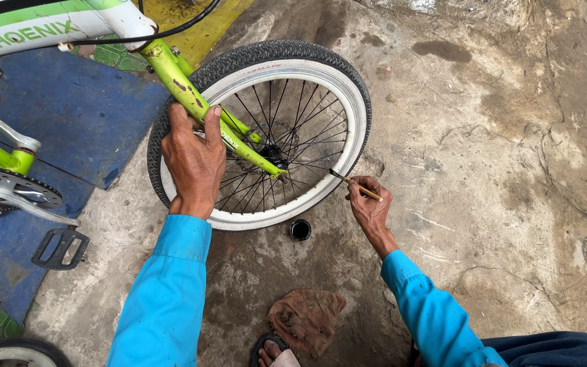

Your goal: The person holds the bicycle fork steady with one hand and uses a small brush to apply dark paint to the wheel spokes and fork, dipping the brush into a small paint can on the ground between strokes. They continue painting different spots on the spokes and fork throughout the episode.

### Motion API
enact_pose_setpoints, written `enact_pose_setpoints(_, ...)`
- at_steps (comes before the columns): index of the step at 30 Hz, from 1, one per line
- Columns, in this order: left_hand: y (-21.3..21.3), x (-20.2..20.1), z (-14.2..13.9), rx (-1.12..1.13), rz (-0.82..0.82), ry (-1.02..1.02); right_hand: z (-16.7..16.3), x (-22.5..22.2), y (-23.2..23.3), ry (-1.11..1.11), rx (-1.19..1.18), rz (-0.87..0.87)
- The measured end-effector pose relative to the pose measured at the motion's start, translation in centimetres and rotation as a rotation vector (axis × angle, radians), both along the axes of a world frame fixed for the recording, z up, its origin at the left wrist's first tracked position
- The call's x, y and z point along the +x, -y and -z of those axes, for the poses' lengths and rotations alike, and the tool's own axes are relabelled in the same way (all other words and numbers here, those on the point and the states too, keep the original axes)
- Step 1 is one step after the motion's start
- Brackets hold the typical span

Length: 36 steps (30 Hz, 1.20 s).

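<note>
My left hand (193, 160) grips the lime-green fork blade (185, 88) of a small bicycle, just above the front wheel (307, 75), which has a black tyre with a white sidewall and black spokes. My right hand (369, 207) holds a thin wooden-handled brush (358, 187); its dark tip touches the wheel's rim at the lower right. A small round pot of black paint (300, 230) sits on the ground just below the wheel, between my two arms in bright blue sleeves.
The bicycle's crank, chainring (15, 185) and black pedal (61, 248) lie at the left over a blue mat (76, 115). A crumpled reddish rag (306, 318) and my sandalled foot (273, 352) are near the bottom. Another tyre (8, 352) shows at bottom left. Rough concrete spreads right.
</note>
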<state>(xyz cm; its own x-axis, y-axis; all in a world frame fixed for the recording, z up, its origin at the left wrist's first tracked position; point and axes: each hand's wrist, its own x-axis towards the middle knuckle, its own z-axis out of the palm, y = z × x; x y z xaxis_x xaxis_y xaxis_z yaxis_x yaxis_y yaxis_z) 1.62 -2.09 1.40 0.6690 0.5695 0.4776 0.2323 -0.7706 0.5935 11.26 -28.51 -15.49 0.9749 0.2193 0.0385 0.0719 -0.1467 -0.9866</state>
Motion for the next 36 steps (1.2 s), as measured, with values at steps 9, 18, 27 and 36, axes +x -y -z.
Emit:
enact_pose_setpoints(9,0.09,0.00,-0.22,-0.015,-0.015,-0.008,-0.07,-0.40,-0.06,-0.031,-0.008,0.025)
enact_pose_setpoints(18,0.16,-0.04,-0.23,-0.017,-0.004,0.009,-0.07,-0.35,-0.32,-0.014,-0.016,0.027)
enact_pose_setpoints(27,0.28,0.02,-0.34,0.000,-0.001,0.035,-0.07,-0.32,-0.06,0.037,0.002,0.068)
enact_pose_setpoints(36,0.26,-0.05,-0.36,0.010,0.005,0.033,-0.13,-0.86,-0.43,0.108,-0.027,0.041)
